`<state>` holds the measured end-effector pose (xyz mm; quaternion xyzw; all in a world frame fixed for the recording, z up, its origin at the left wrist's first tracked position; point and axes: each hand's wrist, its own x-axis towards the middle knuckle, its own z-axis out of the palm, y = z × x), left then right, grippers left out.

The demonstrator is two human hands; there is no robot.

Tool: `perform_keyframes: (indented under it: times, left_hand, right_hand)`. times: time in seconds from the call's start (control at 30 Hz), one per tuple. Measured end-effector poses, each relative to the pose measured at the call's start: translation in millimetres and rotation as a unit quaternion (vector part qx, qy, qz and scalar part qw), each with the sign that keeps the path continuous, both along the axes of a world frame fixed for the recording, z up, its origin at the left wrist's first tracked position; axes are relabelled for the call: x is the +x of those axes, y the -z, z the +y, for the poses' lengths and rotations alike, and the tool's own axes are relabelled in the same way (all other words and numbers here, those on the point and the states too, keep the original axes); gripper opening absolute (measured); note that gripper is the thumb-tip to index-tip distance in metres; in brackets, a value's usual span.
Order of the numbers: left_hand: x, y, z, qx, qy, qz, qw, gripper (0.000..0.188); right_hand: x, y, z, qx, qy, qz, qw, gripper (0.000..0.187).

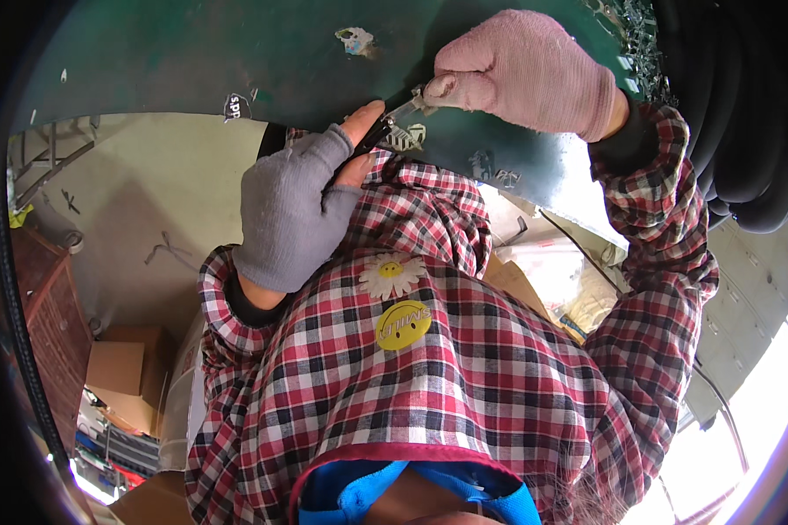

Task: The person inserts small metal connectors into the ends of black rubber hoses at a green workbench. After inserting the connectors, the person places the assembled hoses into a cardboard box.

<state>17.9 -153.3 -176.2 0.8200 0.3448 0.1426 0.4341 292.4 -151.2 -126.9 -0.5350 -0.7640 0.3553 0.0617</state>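
Note:
My left hand [293,206], in a grey glove with bare fingertips, is closed around a slim black tool [375,138] at the table's near edge. The tool's exact kind is unclear. My right hand [530,74], in a pink glove, pinches a small clear piece [404,109] between thumb and fingers. This piece meets the tool's far end; whether it is part of it I cannot tell. Under both hands lies the dark green tabletop [193,52], with a torn white paper scrap [355,40] stuck on it.
Small shiny clear pieces [643,52] are heaped at the table's far right. Thick black tubing-like shapes [744,114] hang at the right. An open cardboard box [127,376] and a reddish-brown wooden cabinet [57,315] stand at the lower left. Pale floor [131,219] shows below the table.

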Motion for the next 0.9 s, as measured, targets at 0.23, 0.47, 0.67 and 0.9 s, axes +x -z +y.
perform_keyframes:
  times: [0.23,0.47,0.67,0.9]
  left_hand:
    - [-1,1,-4,0.000,0.001,-0.007,1.000,0.043]
    - [3,13,-5,0.057,-0.022,-0.073,0.995,0.046]
    - [2,12,-3,0.036,0.000,-0.008,0.999,0.042]
    - [4,30,4,0.088,-0.019,-0.048,0.995,0.042]
  right_hand:
    - [-6,-3,-2,0.029,-0.031,-0.036,0.998,0.034]
    - [-12,1,-2,0.031,-0.045,-0.039,0.998,0.035]
    - [-14,10,1,0.036,-0.054,-0.037,0.997,0.036]
    - [-21,13,10,-0.015,-0.027,-0.046,0.998,0.031]
